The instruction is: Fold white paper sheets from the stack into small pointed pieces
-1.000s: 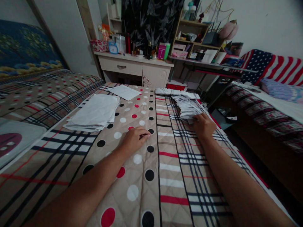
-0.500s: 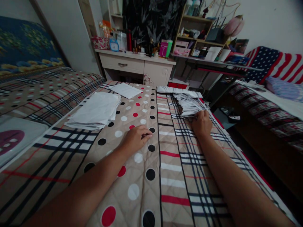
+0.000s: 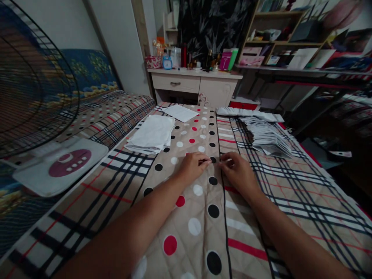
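Note:
Above the dotted, checked bedcover (image 3: 188,232), my left hand (image 3: 193,168) is closed, thumb against forefinger. A short gap separates it from my right hand (image 3: 238,172), whose thumb and fingers are also pressed together. Whatever either pinch may hold is too small or hidden to make out. Beyond my right hand lies a fanned row of thin white folded papers (image 3: 266,135), with a long white strip-like bundle (image 3: 250,113) behind it. A stack of white sheets (image 3: 151,133) rests past my left hand, and a single white sheet (image 3: 180,112) lies behind that.
A wire-caged fan (image 3: 35,89) stands at the left, over a white panel with a purple oval (image 3: 69,162) beside the bed. At the far end is a white dresser (image 3: 176,81) crowded with bottles and boxes. A shelf unit and desk (image 3: 290,71) stand back right.
My right hand has left the fanned papers and come in towards my left hand, which stays about where it was over the cover. The view has swung left, bringing in the fan.

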A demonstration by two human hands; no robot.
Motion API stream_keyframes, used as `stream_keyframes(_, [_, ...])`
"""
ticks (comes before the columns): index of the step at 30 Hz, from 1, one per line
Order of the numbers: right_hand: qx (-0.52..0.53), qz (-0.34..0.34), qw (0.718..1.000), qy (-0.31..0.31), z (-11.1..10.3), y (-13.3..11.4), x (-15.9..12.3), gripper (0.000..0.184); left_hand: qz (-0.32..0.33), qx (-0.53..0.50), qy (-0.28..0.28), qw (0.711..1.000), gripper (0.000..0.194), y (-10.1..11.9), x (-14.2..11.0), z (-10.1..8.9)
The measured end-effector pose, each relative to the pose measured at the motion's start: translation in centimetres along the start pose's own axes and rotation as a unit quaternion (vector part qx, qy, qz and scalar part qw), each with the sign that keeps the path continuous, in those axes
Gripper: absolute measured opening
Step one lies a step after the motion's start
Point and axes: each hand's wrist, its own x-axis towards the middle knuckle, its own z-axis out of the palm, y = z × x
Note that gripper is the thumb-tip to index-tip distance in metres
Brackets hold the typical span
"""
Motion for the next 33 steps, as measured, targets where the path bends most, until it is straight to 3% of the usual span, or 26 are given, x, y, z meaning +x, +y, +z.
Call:
stream_keyframes(4, [-0.019, -0.053, 0.998, -0.021, 1.7, -1.2, -0.6, 0.011, -0.041, 0.124, 0.071, 0.989, 0.012, -0.8, 0.6, -2.7])
stream_keyframes(7, [0.022, -0.049, 0.998, -0.022, 1.7, -0.4, -0.4, 0.010, -0.118, 0.255, 0.136, 0.950, 0.015, -2.0, 1.2, -6.4])
stream_keyframes(9, [0.040, -0.047, 0.998, -0.022, 1.6, 0.1, -0.2, 0.009, -0.167, 0.333, 0.155, 0.915, 0.032, -3.0, 1.4, -8.9])
stream_keyframes(11, [0.047, -0.049, 0.997, -0.022, 1.6, 0.3, -0.1, 0.009, -0.211, 0.375, 0.126, 0.894, 0.062, -4.3, 1.4, -11.1])
stream_keyframes(14, [0.056, -0.052, 0.997, -0.023, 1.7, 0.3, -0.1, 0.008, -0.263, 0.336, 0.027, 0.904, 0.089, -6.1, 1.2, -13.4])
stream_keyframes(16, [0.060, -0.047, 0.997, -0.025, 1.7, 0.3, -0.1, 0.008, -0.265, 0.312, 0.002, 0.912, 0.096, -7.0, 1.1, -14.4])
stream_keyframes(24, [0.066, -0.039, 0.997, -0.028, 1.7, 0.3, -0.2, 0.008, -0.257, 0.256, -0.009, 0.932, 0.085, -7.6, 1.1, -15.8])
stream_keyframes(29, [0.067, -0.033, 0.997, -0.030, 1.7, 0.3, -0.2, 0.009, -0.258, 0.127, 0.031, 0.957, 0.071, -7.6, 0.7, -16.8])
stream_keyframes(33, [0.074, -0.028, 0.996, -0.034, 1.7, 0.3, -0.2, 0.009, -0.279, 0.040, 0.055, 0.958, 0.072, -7.4, 0.5, -17.2])
